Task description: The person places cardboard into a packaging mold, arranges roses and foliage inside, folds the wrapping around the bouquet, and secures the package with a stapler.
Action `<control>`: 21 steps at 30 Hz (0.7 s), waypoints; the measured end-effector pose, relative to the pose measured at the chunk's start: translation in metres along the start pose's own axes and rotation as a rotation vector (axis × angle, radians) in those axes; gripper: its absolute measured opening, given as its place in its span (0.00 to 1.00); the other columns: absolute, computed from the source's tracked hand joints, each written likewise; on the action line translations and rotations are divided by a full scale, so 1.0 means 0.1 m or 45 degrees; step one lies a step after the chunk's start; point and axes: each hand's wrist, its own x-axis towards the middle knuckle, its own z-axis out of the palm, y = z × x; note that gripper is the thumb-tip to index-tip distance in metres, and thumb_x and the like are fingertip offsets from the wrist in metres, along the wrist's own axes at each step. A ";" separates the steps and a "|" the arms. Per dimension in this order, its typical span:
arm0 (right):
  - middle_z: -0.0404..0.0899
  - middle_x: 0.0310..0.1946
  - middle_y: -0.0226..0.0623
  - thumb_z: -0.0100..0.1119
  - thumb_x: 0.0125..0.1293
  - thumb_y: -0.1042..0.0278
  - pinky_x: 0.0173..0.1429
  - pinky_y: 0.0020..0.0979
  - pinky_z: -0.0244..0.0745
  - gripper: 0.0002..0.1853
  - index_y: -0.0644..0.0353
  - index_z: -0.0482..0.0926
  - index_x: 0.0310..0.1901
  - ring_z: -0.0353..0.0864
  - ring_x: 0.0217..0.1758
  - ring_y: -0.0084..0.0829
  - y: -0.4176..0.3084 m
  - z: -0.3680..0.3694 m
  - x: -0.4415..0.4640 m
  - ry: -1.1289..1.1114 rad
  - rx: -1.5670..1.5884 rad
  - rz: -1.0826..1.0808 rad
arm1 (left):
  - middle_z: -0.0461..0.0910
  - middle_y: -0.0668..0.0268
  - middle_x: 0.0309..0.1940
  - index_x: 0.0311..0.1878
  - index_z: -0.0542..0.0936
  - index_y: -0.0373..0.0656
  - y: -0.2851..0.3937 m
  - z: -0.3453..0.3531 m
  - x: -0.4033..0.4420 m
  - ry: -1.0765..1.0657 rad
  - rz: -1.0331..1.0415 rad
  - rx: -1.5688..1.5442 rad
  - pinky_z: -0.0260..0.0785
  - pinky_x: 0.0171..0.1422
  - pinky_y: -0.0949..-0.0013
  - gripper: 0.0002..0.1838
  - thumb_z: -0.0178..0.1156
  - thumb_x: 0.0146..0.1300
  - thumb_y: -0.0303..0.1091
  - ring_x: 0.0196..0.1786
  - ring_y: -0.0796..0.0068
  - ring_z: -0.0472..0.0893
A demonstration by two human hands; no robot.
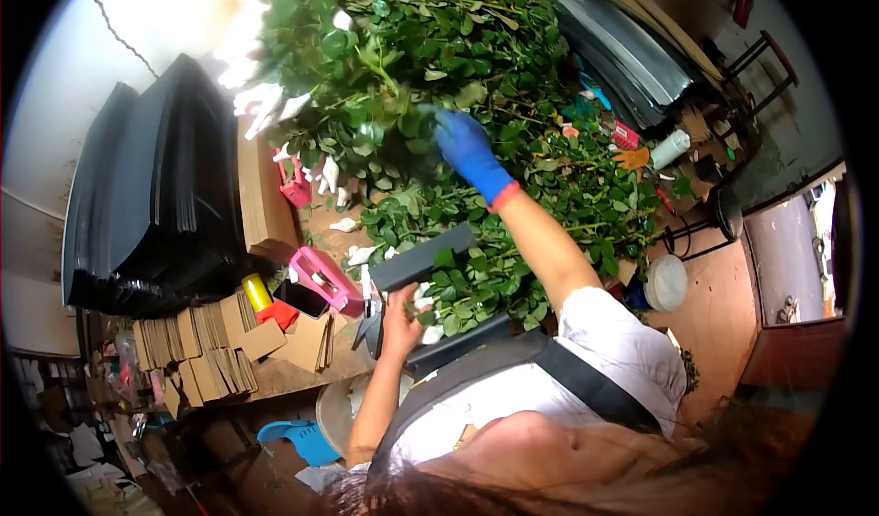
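My left hand [400, 325], bare, is low in the middle, its fingers curled at the end of a folded black sheet [423, 256]. Leafy rose stems [455, 289] lie within the fold, with white-wrapped flower heads [430, 334] close to my fingers. Farther forward, my right hand [468, 147] wears a blue glove with a red cuff. It reaches into a large heap of green rose stems [494, 54]. Blur and leaves obscure its fingertips, so whether a stem is in them is unclear.
Black sheets [174, 173] stand stacked at left; more sheets [627, 44] lie at back right. Cardboard pieces [206, 356], a phone [302, 299], a yellow roll [256, 292] and a pink holder [322, 278] sit at the table's left. A white bucket [666, 283] stands right.
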 end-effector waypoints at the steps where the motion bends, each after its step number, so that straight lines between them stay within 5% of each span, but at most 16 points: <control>1: 0.82 0.38 0.47 0.60 0.63 0.62 0.48 0.47 0.77 0.15 0.56 0.82 0.49 0.81 0.42 0.49 -0.12 -0.17 -0.11 0.029 -0.077 -0.084 | 0.78 0.54 0.51 0.64 0.76 0.40 0.01 0.01 0.00 -0.003 -0.055 -0.064 0.72 0.61 0.59 0.29 0.74 0.59 0.32 0.55 0.55 0.79; 4: 0.80 0.37 0.38 0.60 0.60 0.69 0.45 0.42 0.77 0.11 0.51 0.83 0.45 0.81 0.42 0.43 -0.27 -0.51 -0.30 -0.068 -0.420 -0.387 | 0.77 0.54 0.51 0.64 0.76 0.40 -0.02 0.00 0.01 0.008 0.008 0.001 0.73 0.59 0.60 0.31 0.74 0.59 0.34 0.52 0.56 0.80; 7: 0.84 0.39 0.34 0.58 0.66 0.64 0.44 0.43 0.79 0.10 0.46 0.85 0.46 0.84 0.45 0.39 0.13 -0.37 -0.21 -0.267 -0.685 -0.524 | 0.76 0.55 0.49 0.65 0.75 0.40 -0.10 0.04 -0.01 0.002 -0.043 -0.008 0.74 0.57 0.62 0.31 0.74 0.59 0.34 0.51 0.58 0.80; 11: 0.88 0.50 0.29 0.52 0.75 0.57 0.49 0.40 0.79 0.13 0.40 0.87 0.51 0.87 0.54 0.36 1.46 0.09 -0.15 -1.071 -1.313 -0.139 | 0.77 0.55 0.49 0.65 0.75 0.42 -0.11 0.03 -0.01 -0.037 -0.085 -0.034 0.74 0.56 0.61 0.31 0.74 0.59 0.35 0.52 0.56 0.80; 12: 0.86 0.50 0.31 0.50 0.75 0.59 0.51 0.41 0.78 0.14 0.32 0.86 0.51 0.86 0.55 0.38 1.68 0.17 -0.12 -1.142 -1.294 0.170 | 0.77 0.55 0.49 0.65 0.75 0.41 -0.12 0.02 -0.02 -0.042 -0.086 -0.030 0.73 0.56 0.61 0.31 0.75 0.59 0.35 0.51 0.57 0.80; 13: 0.87 0.51 0.30 0.53 0.75 0.56 0.54 0.41 0.78 0.12 0.34 0.86 0.51 0.86 0.56 0.37 1.76 0.11 -0.15 -1.260 -1.528 0.092 | 0.76 0.56 0.49 0.65 0.75 0.41 -0.10 0.02 0.00 -0.043 -0.087 -0.028 0.73 0.56 0.62 0.31 0.75 0.59 0.35 0.50 0.58 0.80; 15: 0.88 0.46 0.33 0.57 0.72 0.59 0.52 0.43 0.80 0.11 0.38 0.86 0.51 0.87 0.51 0.39 1.72 0.05 -0.22 -0.862 -1.395 0.123 | 0.77 0.56 0.49 0.65 0.75 0.42 -0.12 0.02 -0.01 -0.038 -0.068 0.009 0.73 0.56 0.62 0.31 0.75 0.59 0.35 0.51 0.58 0.79; 18: 0.87 0.43 0.36 0.58 0.70 0.60 0.50 0.44 0.81 0.12 0.42 0.85 0.51 0.87 0.48 0.42 0.82 -0.28 0.16 -0.834 -0.865 0.039 | 0.77 0.55 0.50 0.64 0.75 0.42 -0.10 0.03 0.02 -0.031 -0.089 0.006 0.73 0.56 0.61 0.31 0.75 0.59 0.35 0.51 0.57 0.80; 21: 0.86 0.47 0.38 0.57 0.69 0.59 0.51 0.43 0.79 0.14 0.42 0.84 0.54 0.85 0.47 0.41 0.18 -0.37 0.52 -0.197 -0.425 -0.301 | 0.77 0.54 0.50 0.64 0.75 0.43 -0.12 0.04 -0.01 -0.036 -0.085 0.003 0.74 0.55 0.59 0.31 0.75 0.59 0.37 0.51 0.54 0.81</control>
